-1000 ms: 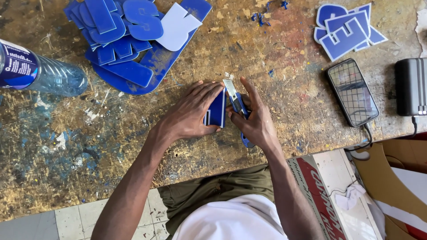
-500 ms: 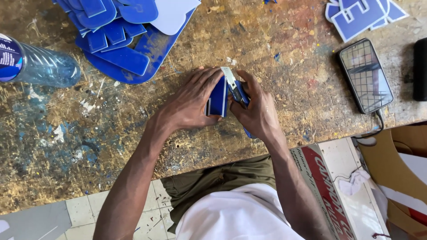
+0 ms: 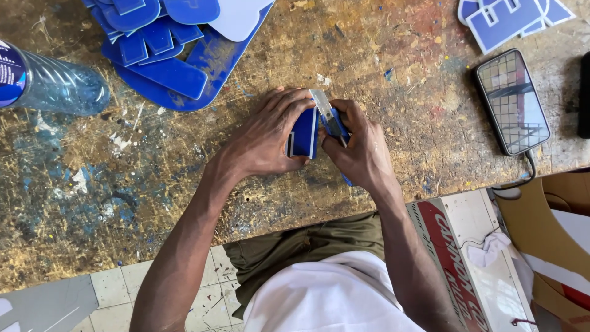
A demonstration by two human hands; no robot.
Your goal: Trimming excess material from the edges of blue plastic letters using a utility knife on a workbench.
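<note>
left hand clamped on blue plastic piece, bracing it on workbench | right hand at 3 o'clock, closed round utility knife, blade at its edge

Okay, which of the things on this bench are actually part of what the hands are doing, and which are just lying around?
In use:
left hand holding the small blue piece
right hand holding the utility knife against it

Lying about:
pile of blue cutouts
more cutouts
water bottle
phone
</note>
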